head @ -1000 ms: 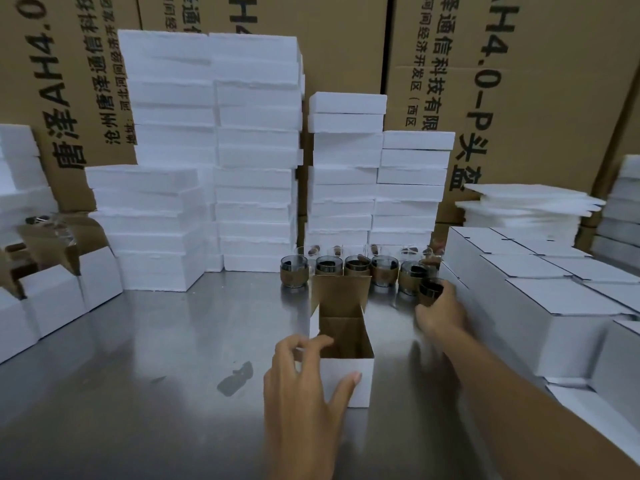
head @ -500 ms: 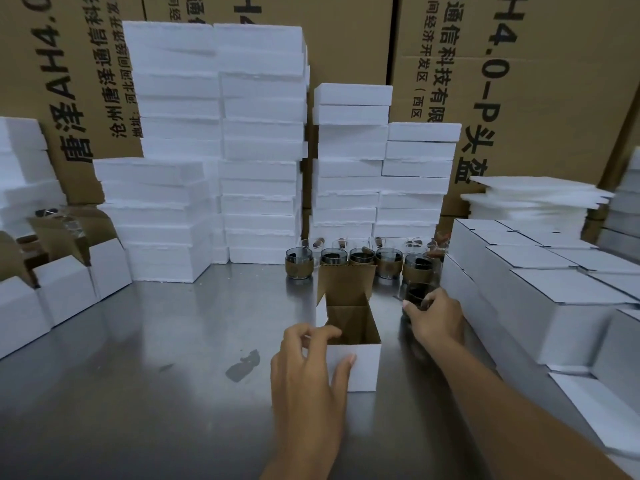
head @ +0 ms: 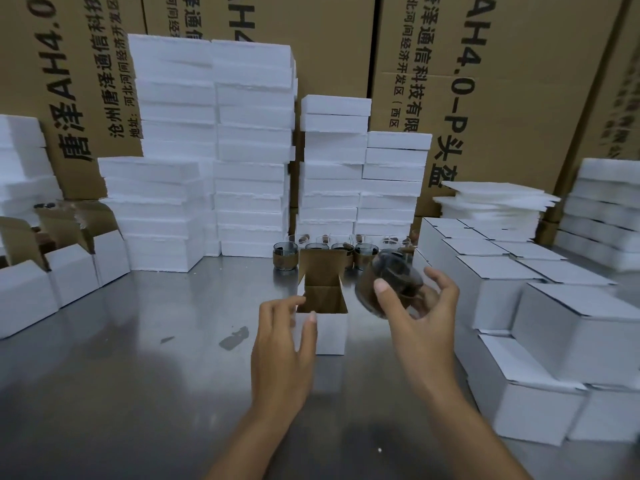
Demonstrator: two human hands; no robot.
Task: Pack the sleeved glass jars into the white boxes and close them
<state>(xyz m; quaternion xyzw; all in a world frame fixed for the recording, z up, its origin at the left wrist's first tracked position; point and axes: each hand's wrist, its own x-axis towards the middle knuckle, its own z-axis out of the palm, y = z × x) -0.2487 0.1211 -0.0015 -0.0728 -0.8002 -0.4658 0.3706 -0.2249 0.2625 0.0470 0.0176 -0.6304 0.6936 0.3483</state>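
Note:
An open white box [head: 330,332] with a brown inside stands in the middle of the steel table [head: 138,358], its lid flap upright at the back. My left hand [head: 284,344] holds its near left corner, thumb on the front wall. My right hand [head: 415,310] grips a sleeved glass jar [head: 388,282], tilted and lifted just right of the box opening. A row of several more sleeved jars [head: 285,256] stands behind the box.
Tall stacks of white foam slabs [head: 214,150] line the back. Closed white boxes [head: 540,306] are piled at the right, open white boxes [head: 69,268] at the left. Big cardboard cartons [head: 485,81] form the back wall.
My right hand took a jar from the right end of the row, lifted it and brought it toward the open box. My left hand stayed on the box.

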